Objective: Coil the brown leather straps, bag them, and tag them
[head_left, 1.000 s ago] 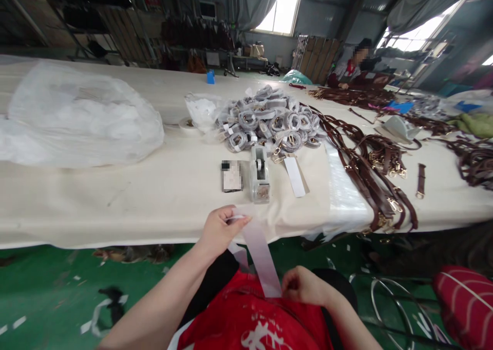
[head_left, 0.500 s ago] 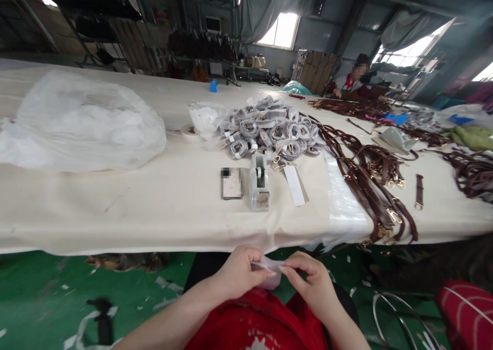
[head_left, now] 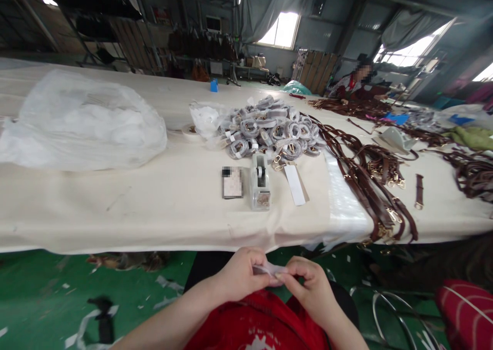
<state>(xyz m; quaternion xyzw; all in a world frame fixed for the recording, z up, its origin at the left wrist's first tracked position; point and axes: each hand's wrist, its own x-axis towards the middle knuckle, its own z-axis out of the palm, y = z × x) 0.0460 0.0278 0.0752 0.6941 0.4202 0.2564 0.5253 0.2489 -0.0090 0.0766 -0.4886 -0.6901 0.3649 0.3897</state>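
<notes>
A small translucent plastic piece (head_left: pixel 272 270) is pinched between my two hands, over my lap in front of the table edge. My left hand (head_left: pixel 246 273) has its fingers closed on the left side of the piece. The thumb and forefinger of my right hand (head_left: pixel 306 278) grip its right end. The fingertips of both hands are close together and partly cover it. On the table beyond them stands a tape dispenser (head_left: pixel 260 183), with a blurred-out square item (head_left: pixel 232 182) at its left and a white paper strip (head_left: pixel 296 184) at its right.
A pile of wrapped, coiled straps (head_left: pixel 273 126) lies behind the dispenser. Brown leather straps (head_left: pixel 358 185) run over the table (head_left: pixel 115 206) at the right. A large clear plastic bag (head_left: pixel 92 124) sits at the left. Another person (head_left: pixel 352 85) is at the far right end.
My hands have drawn closer together, and less of the plastic piece shows between them. The person in the background has shifted slightly.
</notes>
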